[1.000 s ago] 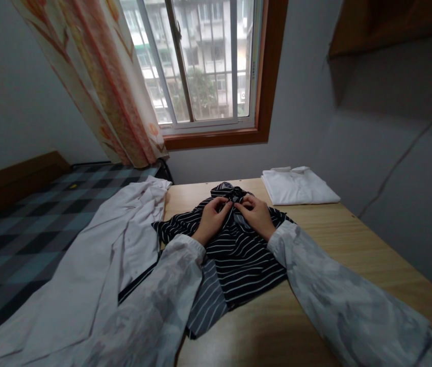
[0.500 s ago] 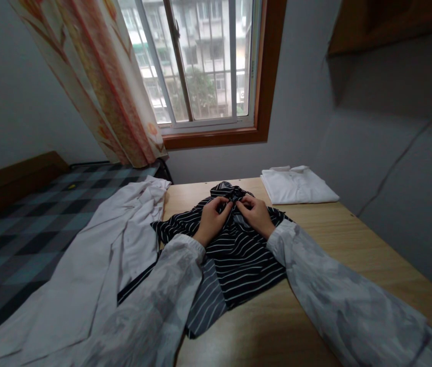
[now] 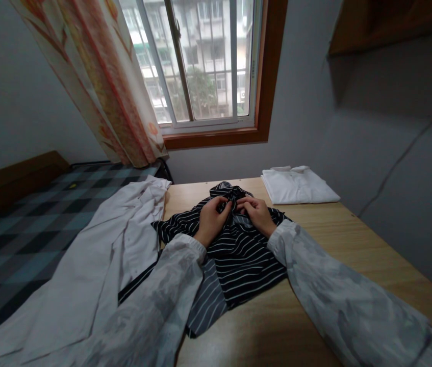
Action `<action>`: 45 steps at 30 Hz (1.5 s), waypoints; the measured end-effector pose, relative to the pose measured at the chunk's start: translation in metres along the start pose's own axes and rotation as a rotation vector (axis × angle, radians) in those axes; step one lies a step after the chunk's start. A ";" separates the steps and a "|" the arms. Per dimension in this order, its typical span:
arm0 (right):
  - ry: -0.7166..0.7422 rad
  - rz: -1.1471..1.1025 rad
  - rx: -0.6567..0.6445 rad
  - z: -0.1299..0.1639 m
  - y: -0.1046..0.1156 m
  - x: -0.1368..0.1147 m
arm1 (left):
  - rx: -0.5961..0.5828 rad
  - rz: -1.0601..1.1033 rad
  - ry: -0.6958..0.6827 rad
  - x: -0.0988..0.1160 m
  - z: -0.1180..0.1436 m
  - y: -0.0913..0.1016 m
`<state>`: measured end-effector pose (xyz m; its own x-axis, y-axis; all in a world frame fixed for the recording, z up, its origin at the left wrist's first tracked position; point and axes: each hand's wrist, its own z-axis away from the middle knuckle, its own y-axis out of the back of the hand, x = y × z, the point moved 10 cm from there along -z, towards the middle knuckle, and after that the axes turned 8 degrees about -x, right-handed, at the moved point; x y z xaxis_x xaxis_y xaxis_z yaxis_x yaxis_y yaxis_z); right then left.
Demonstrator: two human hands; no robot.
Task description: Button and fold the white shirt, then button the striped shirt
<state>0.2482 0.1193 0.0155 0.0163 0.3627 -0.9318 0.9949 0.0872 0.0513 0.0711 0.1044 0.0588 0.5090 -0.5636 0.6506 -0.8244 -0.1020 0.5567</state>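
Observation:
A black shirt with thin white stripes lies spread on the wooden table, its collar bunched at the far end. My left hand and my right hand sit close together just below the collar. The fingertips of both pinch the striped fabric at the front opening and almost touch each other. Both arms wear pale patterned sleeves.
A folded white shirt rests at the table's far right corner. A loose white garment drapes from the table's left edge over a bed with a checked cover. Behind are a window, a floral curtain and grey walls.
Both hands stay at the collar area; the fingers have shifted slightly on the fabric. Nothing else has moved.

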 end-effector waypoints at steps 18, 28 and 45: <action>0.072 0.066 -0.011 -0.004 -0.004 -0.003 | -0.068 0.076 -0.081 0.005 -0.002 -0.005; 0.064 0.190 -0.001 0.001 -0.004 -0.010 | -0.106 0.085 -0.114 0.008 -0.001 -0.009; 0.093 0.262 -0.019 0.006 -0.008 -0.022 | -0.138 0.181 0.001 -0.006 -0.005 -0.012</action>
<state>0.2409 0.1057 0.0333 0.2622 0.4590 -0.8489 0.9561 -0.0040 0.2931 0.0791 0.1130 0.0513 0.3558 -0.5619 0.7468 -0.8608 0.1141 0.4960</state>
